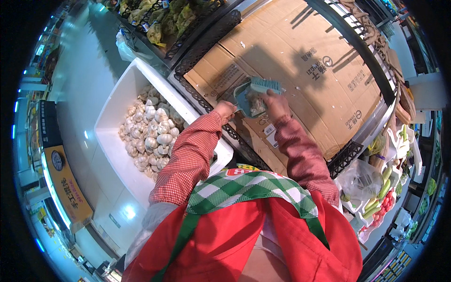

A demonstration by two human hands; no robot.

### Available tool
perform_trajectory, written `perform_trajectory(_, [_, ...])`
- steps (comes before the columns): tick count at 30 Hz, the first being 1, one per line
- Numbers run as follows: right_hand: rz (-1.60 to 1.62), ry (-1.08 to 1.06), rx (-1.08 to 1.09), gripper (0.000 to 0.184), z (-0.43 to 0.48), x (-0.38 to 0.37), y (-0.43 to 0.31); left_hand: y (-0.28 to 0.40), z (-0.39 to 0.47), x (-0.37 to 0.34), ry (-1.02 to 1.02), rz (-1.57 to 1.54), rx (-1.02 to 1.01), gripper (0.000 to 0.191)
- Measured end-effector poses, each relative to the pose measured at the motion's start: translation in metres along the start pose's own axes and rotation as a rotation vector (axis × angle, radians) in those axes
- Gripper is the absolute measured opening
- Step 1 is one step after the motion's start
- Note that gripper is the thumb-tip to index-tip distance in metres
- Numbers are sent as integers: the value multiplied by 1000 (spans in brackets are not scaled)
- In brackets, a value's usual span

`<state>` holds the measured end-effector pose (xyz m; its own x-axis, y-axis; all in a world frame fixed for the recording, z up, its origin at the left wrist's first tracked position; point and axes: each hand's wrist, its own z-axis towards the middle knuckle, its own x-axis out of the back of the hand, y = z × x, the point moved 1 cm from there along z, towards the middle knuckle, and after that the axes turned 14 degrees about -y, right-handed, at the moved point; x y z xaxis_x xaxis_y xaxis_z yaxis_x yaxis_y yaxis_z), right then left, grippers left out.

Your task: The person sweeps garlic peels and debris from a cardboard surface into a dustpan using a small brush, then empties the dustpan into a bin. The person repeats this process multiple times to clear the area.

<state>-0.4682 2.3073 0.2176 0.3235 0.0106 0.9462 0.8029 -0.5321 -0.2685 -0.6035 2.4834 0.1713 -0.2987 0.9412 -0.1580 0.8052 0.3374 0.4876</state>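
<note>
My left hand [225,111] grips the handle of a teal dustpan [242,94], which rests on flattened cardboard [289,46]. Pale, dry scraps [257,102] lie in the pan. My right hand [276,103] is closed on a small teal brush [266,85], its bristles turned away from me and its body over the pan's far right side. The brush's grip is mostly hidden by my fingers. Small white flecks are scattered on the cardboard around the pan and brush.
A white foam box [105,116] of garlic bulbs [151,130] stands at my left. Black crate edges [208,42] border the cardboard. Leafy vegetables [172,19] lie at the upper left, brown roots [401,70] at the right, and bagged vegetables [382,190] at the lower right.
</note>
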Motion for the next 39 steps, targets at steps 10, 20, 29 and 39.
perform_trajectory(10, [0, 292, -393, 26, -53, 40, 69, -3, 8, 1, -2, 103, 21, 16])
perform_trajectory(20, [95, -42, -173, 32, -30, -17, -43, -17, 31, 5, 48, 237, -165, 14])
perform_trajectory(29, [58, 148, -192, 26, 3, 28, -1, -13, 30, 4, 36, 111, -107, 9])
perform_trajectory(39, [56, 256, -234, 23, -55, 11, -8, -28, 63, 19, 139, 833, -201, 23])
